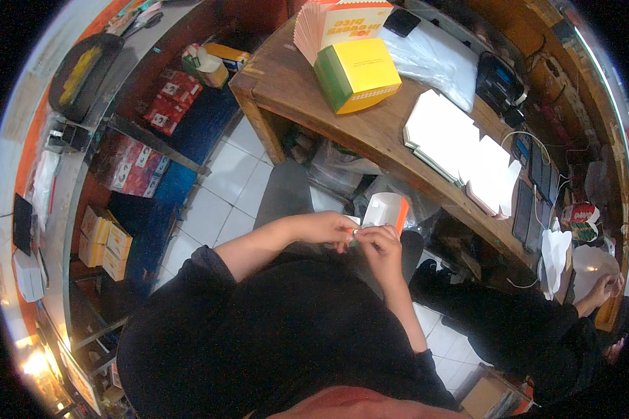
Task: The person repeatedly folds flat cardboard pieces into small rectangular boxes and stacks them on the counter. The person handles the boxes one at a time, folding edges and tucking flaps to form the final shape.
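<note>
Both hands meet in front of my chest on a small white and orange cardboard box that is half folded. My left hand grips its lower left edge with thumb and fingers. My right hand pinches the same box from below and the right. A folded yellow and green box stands on the wooden counter ahead. Behind that box leans a fanned stack of flat yellow and pink box blanks.
Piles of flat white blanks lie further right on the counter, next to clear plastic bags and several phones. Another person in dark clothes sits at my right. Shelves with red packets stand left.
</note>
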`<state>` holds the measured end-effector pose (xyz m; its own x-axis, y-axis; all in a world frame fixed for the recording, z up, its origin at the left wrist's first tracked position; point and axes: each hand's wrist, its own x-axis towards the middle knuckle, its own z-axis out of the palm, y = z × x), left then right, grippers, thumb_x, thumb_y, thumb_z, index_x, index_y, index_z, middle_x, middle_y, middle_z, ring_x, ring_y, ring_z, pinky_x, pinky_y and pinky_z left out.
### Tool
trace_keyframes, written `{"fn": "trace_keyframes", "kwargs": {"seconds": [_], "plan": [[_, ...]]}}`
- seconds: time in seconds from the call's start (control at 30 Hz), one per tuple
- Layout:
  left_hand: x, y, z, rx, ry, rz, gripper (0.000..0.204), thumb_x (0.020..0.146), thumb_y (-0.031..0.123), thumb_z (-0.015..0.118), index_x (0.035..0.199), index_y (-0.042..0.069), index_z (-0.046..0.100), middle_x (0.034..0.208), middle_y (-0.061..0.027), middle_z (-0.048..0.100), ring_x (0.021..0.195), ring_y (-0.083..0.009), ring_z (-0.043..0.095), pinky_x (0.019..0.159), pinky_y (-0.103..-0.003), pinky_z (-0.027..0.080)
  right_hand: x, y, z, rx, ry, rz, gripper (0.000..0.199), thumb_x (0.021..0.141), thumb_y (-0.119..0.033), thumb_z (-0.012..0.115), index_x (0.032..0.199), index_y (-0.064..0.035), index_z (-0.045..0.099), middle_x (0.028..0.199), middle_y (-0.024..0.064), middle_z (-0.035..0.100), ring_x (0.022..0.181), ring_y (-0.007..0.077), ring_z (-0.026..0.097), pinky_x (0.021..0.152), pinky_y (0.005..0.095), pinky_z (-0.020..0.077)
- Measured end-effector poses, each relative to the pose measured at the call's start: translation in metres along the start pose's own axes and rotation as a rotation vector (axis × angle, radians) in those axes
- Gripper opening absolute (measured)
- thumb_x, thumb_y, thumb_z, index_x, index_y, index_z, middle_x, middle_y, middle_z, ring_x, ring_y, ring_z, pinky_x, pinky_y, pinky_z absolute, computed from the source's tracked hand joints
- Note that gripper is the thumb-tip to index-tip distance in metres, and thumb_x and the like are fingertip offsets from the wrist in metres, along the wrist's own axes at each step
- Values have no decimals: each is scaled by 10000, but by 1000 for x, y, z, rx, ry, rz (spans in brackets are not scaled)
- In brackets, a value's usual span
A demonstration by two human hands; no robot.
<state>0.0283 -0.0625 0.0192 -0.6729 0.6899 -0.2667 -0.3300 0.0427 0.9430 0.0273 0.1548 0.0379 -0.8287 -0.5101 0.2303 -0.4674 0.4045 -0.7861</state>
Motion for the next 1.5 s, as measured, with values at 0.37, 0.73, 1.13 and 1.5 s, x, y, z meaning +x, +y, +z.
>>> {"fn": "trace_keyframes", "kwargs": {"seconds": [0.37, 0.73, 1.13, 1.5], "plan": [[3, -12, -1, -9, -22, -9, 302, 968, 190, 558, 1229, 40, 586, 896, -61, 642, 731, -126, 627, 677, -275, 505, -2, 0, 1, -15, 5, 82, 94, 764, -40, 721, 836, -99, 706, 877, 29, 693, 895, 225, 626, 828, 365, 431], [1, 0, 2, 538, -32, -141, 259, 808, 295, 722, 889, 49, 713, 691, -90, 666, 660, -210, 645, 637, -348, 498, 7, -1, 2, 24, -197, 491, 436, 767, -77, 767, 1171, -67, 603, 1088, 118, 576, 872, 204, 607, 775, 300, 506], [7, 25, -15, 956, 25, 217, 356, 877, 389, 637, 776, 48, 634, 876, -155, 623, 861, -358, 625, 740, -468, 489, 53, 37, -25, -311, -241, 268, 710, 842, -290, 720, 1439, -103, 385, 1244, 187, 572, 1150, 347, 566, 952, 397, 464], [28, 99, -4, -79, 784, 686, 329, 957, 351, 602, 1047, 37, 566, 917, -37, 595, 806, -118, 573, 746, -288, 491, 101, -43, -53, 916, 213, 298, 335, 951, -320, 616, 1099, -26, 559, 931, 25, 619, 815, 86, 577, 719, 243, 484]]}}
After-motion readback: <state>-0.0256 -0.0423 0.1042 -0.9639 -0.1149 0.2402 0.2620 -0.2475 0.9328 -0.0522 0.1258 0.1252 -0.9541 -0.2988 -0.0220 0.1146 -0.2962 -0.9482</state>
